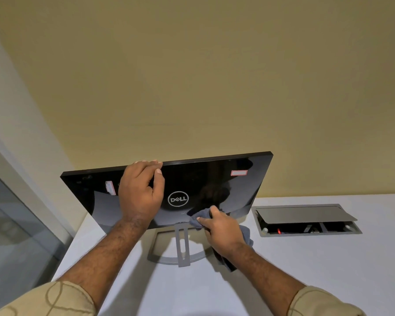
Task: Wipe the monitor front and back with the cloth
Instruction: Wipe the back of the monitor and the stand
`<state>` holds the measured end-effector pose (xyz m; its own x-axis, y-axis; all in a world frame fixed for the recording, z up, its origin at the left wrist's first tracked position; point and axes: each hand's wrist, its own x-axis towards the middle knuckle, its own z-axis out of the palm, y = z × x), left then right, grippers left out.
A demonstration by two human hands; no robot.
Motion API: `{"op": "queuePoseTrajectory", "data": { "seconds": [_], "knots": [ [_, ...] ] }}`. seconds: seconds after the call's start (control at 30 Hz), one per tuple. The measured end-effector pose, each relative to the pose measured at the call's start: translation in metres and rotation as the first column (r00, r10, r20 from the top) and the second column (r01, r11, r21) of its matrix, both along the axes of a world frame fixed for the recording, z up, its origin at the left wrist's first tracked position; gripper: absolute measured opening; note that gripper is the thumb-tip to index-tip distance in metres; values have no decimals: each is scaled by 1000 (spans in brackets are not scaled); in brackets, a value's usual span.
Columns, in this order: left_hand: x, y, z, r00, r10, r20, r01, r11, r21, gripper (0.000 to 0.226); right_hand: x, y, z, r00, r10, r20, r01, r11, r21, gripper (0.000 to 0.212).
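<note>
Nearest the camera, two tan sleeves [55, 299] frame the lower edge, and bare forearms reach from them over the white bench [328, 258]. On the near middle of the bench stands the grey stand [181, 245] of the monitor, its open frame base flat on the surface and its slotted upright post rising to the lower edge of the panel. Just right of that post, the right hand [221, 231] has its fingers and thumb curled around a bunched grey cloth [197, 218], pressing the wad against the lower part of the monitor's back, below and to the right of the round logo; the loose tail of the cloth hangs under the wrist toward the bench. The monitor [214, 179] has its glossy black back turned to the person and leans with its top edge farther away. A small red-bordered sticker [238, 172] sits near its upper right corner and another label [109, 187] near the upper left. The left hand [140, 192] lies against the back of the panel, its fingers hooked over the top edge left of centre, thumb resting against the back, gripping the panel. To the right, set into the bench, a grey cable box [306, 220] has its lid propped partly open. Beyond it all rises a plain yellowish wall [192, 76], and a glass partition [14, 224] stands at far left.
</note>
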<state>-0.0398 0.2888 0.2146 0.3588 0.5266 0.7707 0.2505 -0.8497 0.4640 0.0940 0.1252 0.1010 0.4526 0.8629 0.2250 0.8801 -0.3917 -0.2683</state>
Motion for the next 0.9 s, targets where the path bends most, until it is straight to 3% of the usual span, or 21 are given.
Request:
{"op": "queuePoseTrajectory", "data": {
  "seconds": [0.2, 0.27, 0.4, 0.53, 0.6, 0.8, 0.9],
  "knots": [
    [2, 1, -1, 1000, 0, 4, 0, 1000, 8, 25, -16, 22, 34, 995, -92, -40, 100, 879, 466, 31],
    [2, 3, -1, 1000, 0, -2, 0, 1000, 6, 25, -22, 32, 38, 999, -52, 10, 43, 904, 426, 36],
    [2, 3, 0, 1000, -5, -4, 5, 1000, 4, 26, -25, 36, 10, 971, 153, 184, -166, 985, 56, 54],
    [1, 1, -1, 1000, -6, -3, 6, 1000, 1, 26, -19, 21, -3, 978, 157, 135, -135, 978, -159, 53],
    [1, 2, -2, 1000, -7, -6, 7, 1000, 2, 27, -11, 15, 2, 977, 152, 152, -133, 983, -128, 49],
    [2, 3, -3, 1000, -2, -3, 2, 1000, -6, 27, -12, 30, 22, 984, 22, 175, -83, 933, 349, 43],
    [1, 3, -1, 1000, -14, -16, 14, 1000, -1, 28, -21, 42, 22, 968, 69, 240, -132, 957, 257, 50]
  ]
}}
